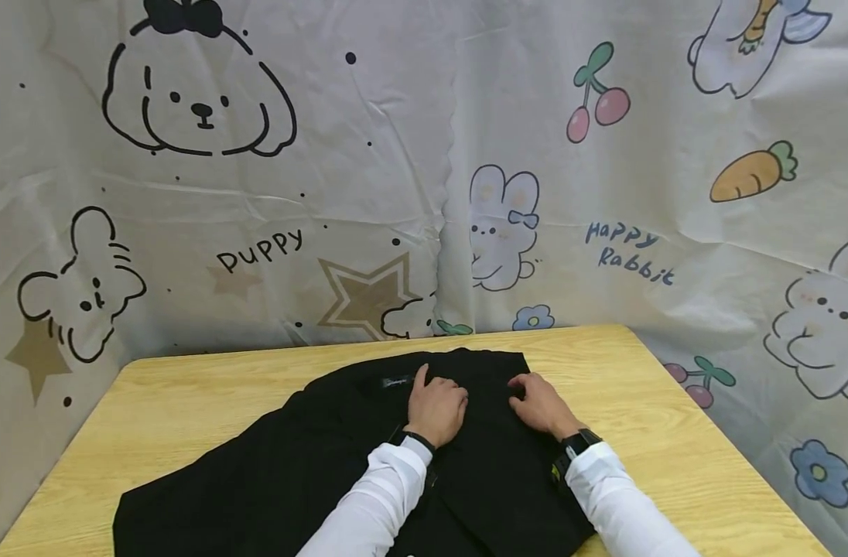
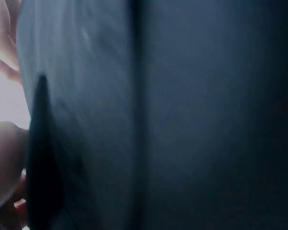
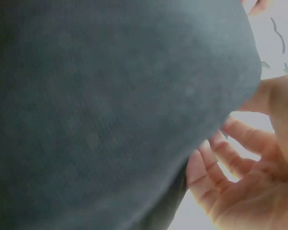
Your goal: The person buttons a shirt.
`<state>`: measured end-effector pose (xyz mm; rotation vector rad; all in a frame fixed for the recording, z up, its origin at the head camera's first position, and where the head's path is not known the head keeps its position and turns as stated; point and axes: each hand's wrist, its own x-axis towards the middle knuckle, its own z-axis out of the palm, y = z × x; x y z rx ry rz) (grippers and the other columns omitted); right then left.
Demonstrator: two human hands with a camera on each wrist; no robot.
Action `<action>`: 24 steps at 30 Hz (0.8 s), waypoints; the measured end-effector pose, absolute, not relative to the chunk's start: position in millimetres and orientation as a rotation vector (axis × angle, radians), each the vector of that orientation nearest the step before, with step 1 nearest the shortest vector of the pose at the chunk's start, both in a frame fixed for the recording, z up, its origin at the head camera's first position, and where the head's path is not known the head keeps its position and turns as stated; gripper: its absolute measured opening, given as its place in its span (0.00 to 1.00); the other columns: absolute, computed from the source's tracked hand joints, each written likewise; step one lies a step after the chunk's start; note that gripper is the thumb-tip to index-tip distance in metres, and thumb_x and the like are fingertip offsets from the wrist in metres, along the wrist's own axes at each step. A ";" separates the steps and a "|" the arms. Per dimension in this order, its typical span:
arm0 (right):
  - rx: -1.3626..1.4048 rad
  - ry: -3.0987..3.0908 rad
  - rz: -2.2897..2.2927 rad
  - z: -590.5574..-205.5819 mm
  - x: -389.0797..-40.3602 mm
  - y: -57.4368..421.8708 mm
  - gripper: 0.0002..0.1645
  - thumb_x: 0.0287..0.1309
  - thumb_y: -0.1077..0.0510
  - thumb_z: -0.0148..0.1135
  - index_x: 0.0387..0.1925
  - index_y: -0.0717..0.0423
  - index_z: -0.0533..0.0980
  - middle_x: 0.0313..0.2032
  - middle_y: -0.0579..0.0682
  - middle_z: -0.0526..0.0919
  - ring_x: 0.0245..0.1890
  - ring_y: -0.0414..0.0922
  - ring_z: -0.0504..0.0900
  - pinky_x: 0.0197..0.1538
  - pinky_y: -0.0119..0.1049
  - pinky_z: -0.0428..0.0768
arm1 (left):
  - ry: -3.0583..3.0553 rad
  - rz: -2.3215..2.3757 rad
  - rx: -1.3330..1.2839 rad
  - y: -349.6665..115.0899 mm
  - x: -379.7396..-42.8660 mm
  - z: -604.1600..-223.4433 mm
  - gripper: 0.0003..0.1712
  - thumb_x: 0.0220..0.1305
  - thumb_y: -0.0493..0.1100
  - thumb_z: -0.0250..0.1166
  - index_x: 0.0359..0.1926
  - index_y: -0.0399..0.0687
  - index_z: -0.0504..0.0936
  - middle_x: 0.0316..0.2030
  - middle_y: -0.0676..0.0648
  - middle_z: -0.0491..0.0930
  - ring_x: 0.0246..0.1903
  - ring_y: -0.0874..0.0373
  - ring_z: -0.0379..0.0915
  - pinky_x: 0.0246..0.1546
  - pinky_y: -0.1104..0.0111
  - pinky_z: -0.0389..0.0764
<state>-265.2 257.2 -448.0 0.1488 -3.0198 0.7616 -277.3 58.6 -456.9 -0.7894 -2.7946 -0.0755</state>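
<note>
A large black garment lies spread over the table, a small shiny label near its far edge. My left hand rests on the cloth just right of that label, one finger stretched forward and the others bent. Dark cloth hides most of its fingertips in the left wrist view; whether they pinch it I cannot tell. At the garment's far right edge is my right hand, thumb and fingers apart in the head view. The right wrist view shows its loosely bent fingers along the cloth's edge.
The light wooden table shows to the left, behind and to the right of the garment. Behind it hangs a pale curtain with cartoon prints. Dark bands are around both wrists, below white sleeves.
</note>
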 end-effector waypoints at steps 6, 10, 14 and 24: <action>0.161 -3.044 0.751 -447.8 -261.7 254.5 0.20 0.58 0.62 0.62 0.51 0.67 0.74 0.52 0.65 0.71 0.53 0.62 0.71 0.57 0.54 0.68 | -2.887 0.072 -0.722 81.7 -284.0 -450.6 0.07 0.58 0.49 0.69 0.37 0.58 0.86 0.39 0.53 0.80 0.43 0.56 0.77 0.61 0.57 0.62; 0.145 -3.049 0.762 -448.4 -261.7 255.0 0.20 0.59 0.62 0.62 0.52 0.67 0.74 0.52 0.66 0.70 0.54 0.63 0.69 0.57 0.55 0.66 | -2.927 0.041 -0.777 91.5 -289.0 -446.3 0.08 0.57 0.47 0.70 0.39 0.53 0.85 0.37 0.51 0.80 0.38 0.56 0.78 0.49 0.60 0.74; 0.132 -3.046 0.762 -450.3 -263.2 256.3 0.20 0.60 0.62 0.63 0.52 0.66 0.74 0.52 0.65 0.70 0.54 0.62 0.69 0.58 0.54 0.66 | -2.890 0.027 -0.817 96.7 -294.4 -444.9 0.05 0.61 0.45 0.67 0.37 0.51 0.85 0.32 0.50 0.79 0.31 0.56 0.78 0.30 0.63 0.79; 0.094 -3.002 0.766 -453.0 -261.6 253.4 0.12 0.58 0.63 0.64 0.43 0.62 0.76 0.48 0.62 0.70 0.50 0.61 0.70 0.55 0.54 0.68 | -2.883 -0.121 -0.831 94.0 -298.7 -449.0 0.16 0.60 0.43 0.68 0.48 0.47 0.78 0.44 0.47 0.78 0.44 0.53 0.74 0.39 0.60 0.79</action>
